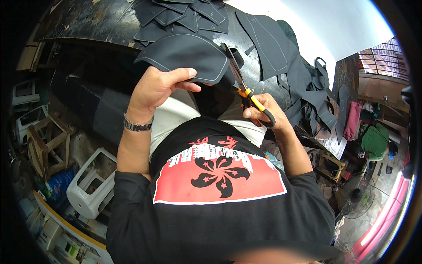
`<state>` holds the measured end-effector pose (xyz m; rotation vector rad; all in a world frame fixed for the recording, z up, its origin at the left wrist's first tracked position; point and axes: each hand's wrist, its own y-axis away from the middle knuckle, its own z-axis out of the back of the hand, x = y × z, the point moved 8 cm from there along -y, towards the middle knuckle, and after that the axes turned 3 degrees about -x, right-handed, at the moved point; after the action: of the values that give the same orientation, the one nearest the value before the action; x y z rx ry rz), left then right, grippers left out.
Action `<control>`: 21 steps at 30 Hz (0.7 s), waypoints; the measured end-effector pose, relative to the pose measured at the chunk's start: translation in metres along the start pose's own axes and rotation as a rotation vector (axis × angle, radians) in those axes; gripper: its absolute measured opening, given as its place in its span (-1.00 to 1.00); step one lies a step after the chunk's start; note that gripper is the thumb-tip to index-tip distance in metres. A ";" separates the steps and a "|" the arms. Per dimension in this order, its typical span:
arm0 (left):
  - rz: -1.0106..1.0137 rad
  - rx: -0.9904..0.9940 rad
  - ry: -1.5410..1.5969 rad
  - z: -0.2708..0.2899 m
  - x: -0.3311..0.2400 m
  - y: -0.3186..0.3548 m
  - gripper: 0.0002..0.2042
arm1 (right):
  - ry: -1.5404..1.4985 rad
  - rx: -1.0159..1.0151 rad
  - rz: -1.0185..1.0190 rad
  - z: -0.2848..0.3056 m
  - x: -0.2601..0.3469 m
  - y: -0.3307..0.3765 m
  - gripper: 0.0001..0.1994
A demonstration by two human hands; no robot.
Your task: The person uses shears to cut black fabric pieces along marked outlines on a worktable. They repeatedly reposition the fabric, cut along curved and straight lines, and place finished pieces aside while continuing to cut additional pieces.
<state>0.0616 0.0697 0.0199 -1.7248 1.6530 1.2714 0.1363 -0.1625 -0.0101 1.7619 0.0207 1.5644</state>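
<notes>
Between the thumb and fingers of my left hand (165, 85) is a curved black sheet piece (189, 55) with a pale outline drawn along its edge. My right hand (266, 110) grips a pair of scissors (241, 81) with yellow and black handles. Their dark blades point up and away, beside the right end of the sheet piece. Whether the blades touch the material I cannot tell. Beyond my left hand, a pile of cut black pieces (176, 15) lies on the dark table (88, 22).
Right of the scissors lies a larger outlined black piece (266, 42). A heap of black offcuts (312, 97) covers the table's right side, near a white sheet (303, 26). White plastic stools (92, 185) and a wooden frame (48, 143) stand at left; a fan (358, 193) stands lower right.
</notes>
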 end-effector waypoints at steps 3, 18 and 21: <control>0.026 0.003 -0.056 0.005 0.001 -0.001 -0.70 | 0.028 0.027 -0.012 0.005 -0.001 0.001 -0.68; 0.063 0.001 -0.178 0.022 0.016 -0.018 -0.75 | -0.368 -0.260 0.254 0.028 0.027 -0.015 -0.66; 0.080 0.011 -0.127 0.020 0.034 -0.034 -0.75 | -0.316 -0.398 0.323 0.033 0.038 -0.033 -0.71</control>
<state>0.0824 0.0741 -0.0270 -1.5517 1.6668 1.3760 0.1895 -0.1382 0.0055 1.7202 -0.7110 1.3652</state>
